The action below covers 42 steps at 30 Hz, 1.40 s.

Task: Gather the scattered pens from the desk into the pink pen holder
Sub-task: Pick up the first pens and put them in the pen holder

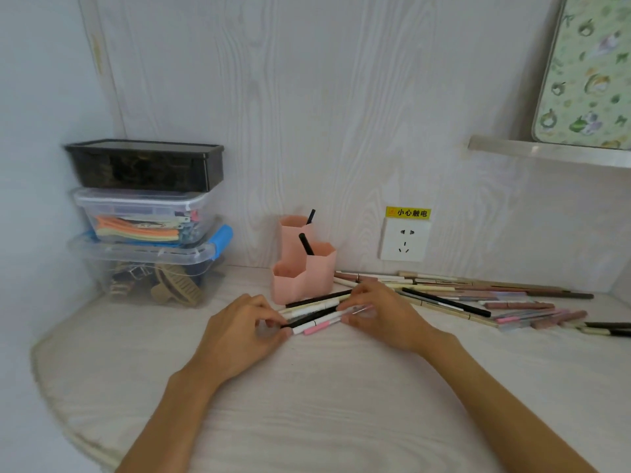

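The pink pen holder (304, 268), made of hexagonal cups, stands at the back of the desk with two black pens (306, 244) sticking out of it. Just in front of it lies a small bundle of pens (316, 315), black, white, cream and pink. My left hand (244, 331) pinches the bundle's left ends. My right hand (379, 312) grips its right ends. Several more pens (478, 295) lie scattered on the desk to the right of the holder.
Three stacked storage boxes (146, 220) fill the back left corner. A wall socket (404, 238) with a yellow warning label sits on the back panel. A shelf edge (546, 153) juts out at upper right. The desk's curved front edge (54, 387) runs at left.
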Available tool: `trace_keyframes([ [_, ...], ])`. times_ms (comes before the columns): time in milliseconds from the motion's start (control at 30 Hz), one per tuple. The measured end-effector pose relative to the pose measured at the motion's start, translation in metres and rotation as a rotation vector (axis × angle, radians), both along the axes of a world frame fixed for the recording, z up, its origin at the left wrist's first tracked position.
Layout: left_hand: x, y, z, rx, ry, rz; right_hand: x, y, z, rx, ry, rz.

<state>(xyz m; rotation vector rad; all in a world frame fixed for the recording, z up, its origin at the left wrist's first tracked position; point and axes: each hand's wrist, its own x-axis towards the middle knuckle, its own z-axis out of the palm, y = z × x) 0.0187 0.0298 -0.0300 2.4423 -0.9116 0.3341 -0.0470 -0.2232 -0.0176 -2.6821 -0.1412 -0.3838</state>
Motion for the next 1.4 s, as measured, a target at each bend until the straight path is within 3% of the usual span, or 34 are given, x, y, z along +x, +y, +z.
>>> trace_keyframes([
  [133, 0.002, 0.001, 0.003, -0.123, -0.012, 0.022, 0.004, -0.003, -0.007, 0.092, -0.071, -0.012],
  [200, 0.004, 0.001, 0.005, -0.32, 0.016, 0.061, 0.004, -0.006, -0.011, 0.202, -0.092, -0.023],
  [367, -0.002, -0.006, 0.019, -0.832, 0.072, 0.055, 0.007, -0.007, -0.018, 0.156, -0.088, -0.025],
  [433, -0.011, -0.005, 0.035, -1.042, -0.009, 0.072, 0.008, -0.007, -0.019, 0.108, -0.127, -0.025],
  [500, -0.017, -0.007, 0.056, -1.109, -0.19, 0.115, 0.009, -0.005, -0.019, 0.036, -0.155, -0.015],
  [633, -0.016, -0.028, 0.097, -0.988, -0.398, 0.18, 0.006, 0.0, -0.014, -0.04, -0.138, 0.013],
  [733, -0.003, -0.052, 0.102, -0.568, -0.494, 0.224, 0.003, 0.003, -0.013, -0.051, -0.142, 0.033],
  [900, 0.018, -0.076, 0.078, -0.125, -0.357, 0.218, 0.001, 0.003, -0.009, -0.067, -0.178, 0.06],
  [967, 0.018, -0.073, 0.072, -0.107, -0.419, 0.209, 0.001, 0.001, -0.008, -0.066, -0.184, 0.066],
  [1067, 0.004, -0.056, 0.061, -0.339, -0.507, 0.197, 0.001, -0.004, -0.005, -0.035, -0.22, 0.073],
  [1133, -0.002, -0.038, 0.045, -0.375, -0.455, 0.118, 0.001, -0.006, -0.002, 0.008, -0.266, 0.048],
  [1233, -0.003, -0.017, 0.017, -0.128, -0.089, 0.003, -0.001, -0.006, 0.004, 0.096, -0.353, -0.039],
  [1300, 0.002, -0.011, 0.0, 0.019, -0.023, -0.041, -0.002, -0.005, 0.008, 0.201, -0.4, -0.09],
  [1400, 0.008, -0.011, -0.005, 0.021, -0.002, -0.06, -0.004, -0.002, 0.017, 0.542, -0.492, -0.125],
])
